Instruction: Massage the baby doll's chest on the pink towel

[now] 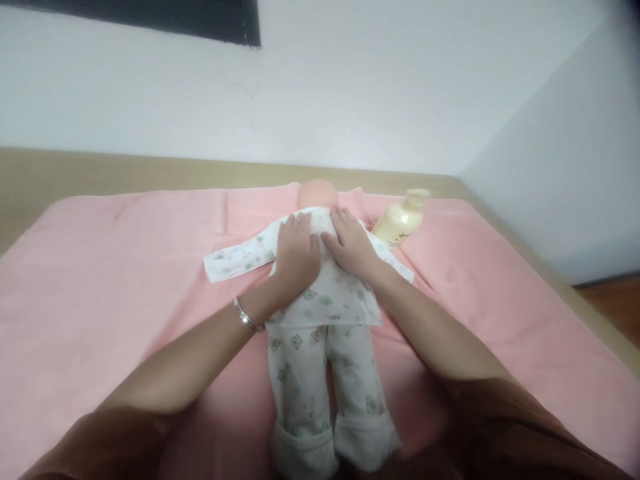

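A baby doll lies stretched out on a pink blanket, its head at the far end and its legs toward me. It wears a white printed top and matching trousers with turned-up cuffs. My left hand rests flat on the upper left of the top, fingers stretched toward the head. On the upper right lies my right hand, also flat, its thumb apart from the fingers. The doll's face does not show. Both sleeves reach out sideways on the blanket.
The pink blanket covers most of a tan surface. Right of the doll's shoulder, a pale yellow pump bottle leans over on the blanket. A white wall rises behind, with a dark panel at the upper left.
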### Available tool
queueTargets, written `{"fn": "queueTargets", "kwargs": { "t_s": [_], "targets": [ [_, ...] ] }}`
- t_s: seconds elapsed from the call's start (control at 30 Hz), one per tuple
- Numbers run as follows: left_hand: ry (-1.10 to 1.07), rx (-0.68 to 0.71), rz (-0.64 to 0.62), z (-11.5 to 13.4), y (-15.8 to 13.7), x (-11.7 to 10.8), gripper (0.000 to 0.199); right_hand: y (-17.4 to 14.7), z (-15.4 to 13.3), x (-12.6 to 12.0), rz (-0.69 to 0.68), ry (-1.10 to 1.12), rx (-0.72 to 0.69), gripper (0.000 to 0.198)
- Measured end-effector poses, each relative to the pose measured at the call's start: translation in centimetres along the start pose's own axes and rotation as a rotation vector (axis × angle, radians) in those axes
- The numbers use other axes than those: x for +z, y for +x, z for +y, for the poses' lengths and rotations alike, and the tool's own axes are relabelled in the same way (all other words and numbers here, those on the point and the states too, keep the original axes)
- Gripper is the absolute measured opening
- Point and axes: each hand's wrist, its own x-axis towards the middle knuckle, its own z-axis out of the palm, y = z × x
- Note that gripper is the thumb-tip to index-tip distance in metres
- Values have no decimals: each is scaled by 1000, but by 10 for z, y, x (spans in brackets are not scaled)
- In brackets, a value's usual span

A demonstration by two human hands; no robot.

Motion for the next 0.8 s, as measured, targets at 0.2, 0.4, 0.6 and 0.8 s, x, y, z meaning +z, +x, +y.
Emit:
{"fn": "queueTargets", "kwargs": {
  "t_s": [0.2,0.4,0.6,0.8],
  "targets": [
    [20,8,-73,6,1,-2,50,-6,-14,-9,-45,-128,-3,67],
    [113,-108,-67,-14,25,-7,39,-30,-37,-4,84,-324,-70,61],
    [142,70,-97,5,1,1,53,-1,-14,-14,-90,-168,5,62],
    [104,-6,-130,-7,15,-3,54,0,-14,-13,-47,-196,30,62]
  ]
}}
